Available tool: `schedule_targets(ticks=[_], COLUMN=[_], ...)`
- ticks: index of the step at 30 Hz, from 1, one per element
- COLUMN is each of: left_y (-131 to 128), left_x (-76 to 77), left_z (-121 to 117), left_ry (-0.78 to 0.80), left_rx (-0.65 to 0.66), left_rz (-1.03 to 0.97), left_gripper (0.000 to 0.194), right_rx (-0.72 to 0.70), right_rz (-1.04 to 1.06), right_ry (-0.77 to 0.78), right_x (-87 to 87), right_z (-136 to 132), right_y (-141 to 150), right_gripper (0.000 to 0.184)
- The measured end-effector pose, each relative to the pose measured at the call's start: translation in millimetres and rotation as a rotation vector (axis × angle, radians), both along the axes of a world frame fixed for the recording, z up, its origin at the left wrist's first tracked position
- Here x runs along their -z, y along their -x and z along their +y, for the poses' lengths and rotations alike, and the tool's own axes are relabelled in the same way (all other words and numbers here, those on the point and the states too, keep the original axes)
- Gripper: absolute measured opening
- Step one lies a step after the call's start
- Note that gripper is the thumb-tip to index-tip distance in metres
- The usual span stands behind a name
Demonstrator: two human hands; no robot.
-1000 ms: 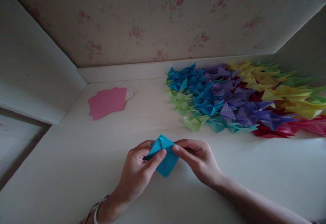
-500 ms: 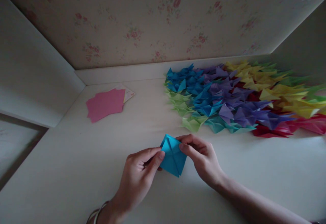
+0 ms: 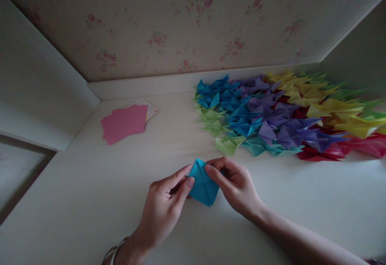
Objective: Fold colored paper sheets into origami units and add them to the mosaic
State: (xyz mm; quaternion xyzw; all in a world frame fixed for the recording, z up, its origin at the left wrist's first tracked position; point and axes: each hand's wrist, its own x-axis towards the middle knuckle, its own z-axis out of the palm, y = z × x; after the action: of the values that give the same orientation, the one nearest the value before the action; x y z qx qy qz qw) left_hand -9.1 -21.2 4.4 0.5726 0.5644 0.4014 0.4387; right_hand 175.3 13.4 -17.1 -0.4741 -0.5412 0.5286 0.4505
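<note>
A piece of blue origami paper point(image 3: 205, 188), folded into a small diamond with creases across its face, is held up between both hands over the white table. My left hand point(image 3: 169, 200) pinches its left corner, thumb in front and fingers behind. On the upper right edge, my right hand point(image 3: 233, 182) grips the paper with its thumb on the front face near the top corner. The fingertips behind the paper are hidden.
Many folded paper cranes point(image 3: 268, 116) in blue, purple, green, yellow and red crowd the table's back right. Pink paper sheets point(image 3: 125, 123) lie at the back left over a patterned piece. A flowered wall point(image 3: 187, 27) rises behind the white table point(image 3: 90, 200).
My right thumb has slid up and left along the blue paper, closer to its top corner. The left hand keeps its grip, almost unmoved.
</note>
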Motion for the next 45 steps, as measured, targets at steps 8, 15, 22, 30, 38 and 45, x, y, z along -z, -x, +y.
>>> schedule_targets(ticks=[8,15,22,30,38,45], left_y=[-2,-1,0,-2,-3,-1], left_x=[1.4,5.8,6.6,9.6,7.0,7.0], left_z=[-2,-4,0,1,1,2], left_ry=[-0.133,-0.204,-0.189,-0.23,-0.201,-0.197], left_rx=[0.007,0.014,0.037,0.081,0.092,0.101], left_rz=[0.136,0.245,0.323,0.404,0.438,0.368], left_gripper=[0.03,0.029,0.036,0.026,0.021,0.017], right_rx=[0.014,0.026,-0.058,-0.126,-0.12,-0.151], right_rz=[-0.083,-0.149,-0.15,-0.172,-0.189,-0.249], right_ry=[-0.053,-0.101,-0.165,-0.133,-0.125,-0.108], right_x=[2.8,2.6,3.2,-0.4,1.9,-0.6], right_z=[-1,-3,-7,-10,-11,-12], right_y=[-1,0,3,5,6,5], right_gripper=[0.03,0.034,0.028,0.029,0.029,0.03])
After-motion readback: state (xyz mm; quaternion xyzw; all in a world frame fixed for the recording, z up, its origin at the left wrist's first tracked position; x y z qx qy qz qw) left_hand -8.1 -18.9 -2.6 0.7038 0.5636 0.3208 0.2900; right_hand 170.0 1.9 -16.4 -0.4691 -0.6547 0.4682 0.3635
